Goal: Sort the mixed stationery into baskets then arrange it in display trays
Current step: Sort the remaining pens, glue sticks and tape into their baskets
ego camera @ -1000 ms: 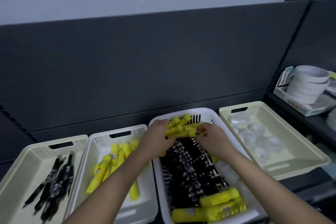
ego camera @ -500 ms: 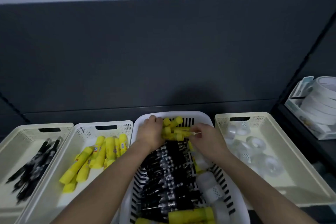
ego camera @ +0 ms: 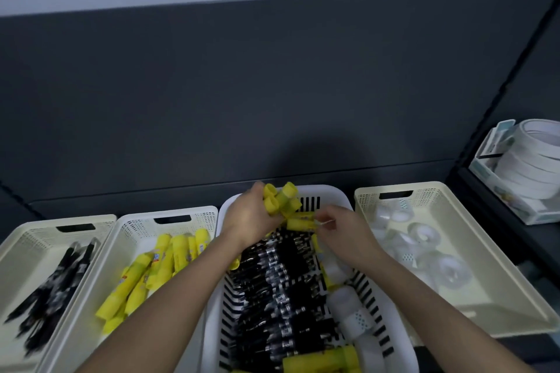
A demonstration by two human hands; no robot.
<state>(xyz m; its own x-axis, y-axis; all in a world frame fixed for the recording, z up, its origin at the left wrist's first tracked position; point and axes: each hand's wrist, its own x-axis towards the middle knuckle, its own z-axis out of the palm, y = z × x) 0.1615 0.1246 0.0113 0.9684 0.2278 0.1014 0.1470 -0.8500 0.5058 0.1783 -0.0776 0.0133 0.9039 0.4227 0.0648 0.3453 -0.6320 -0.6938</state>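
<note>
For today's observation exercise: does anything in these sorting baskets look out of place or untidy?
Only the middle slotted basket is mixed: black pens, yellow glue sticks and clear tape rolls lie jumbled together. The left hand grips a bunch of yellow sticks. The three side baskets each hold one kind.

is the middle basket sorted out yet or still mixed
Still mixed: the middle basket holds black pens, yellow glue sticks and clear tape rolls together.
</note>
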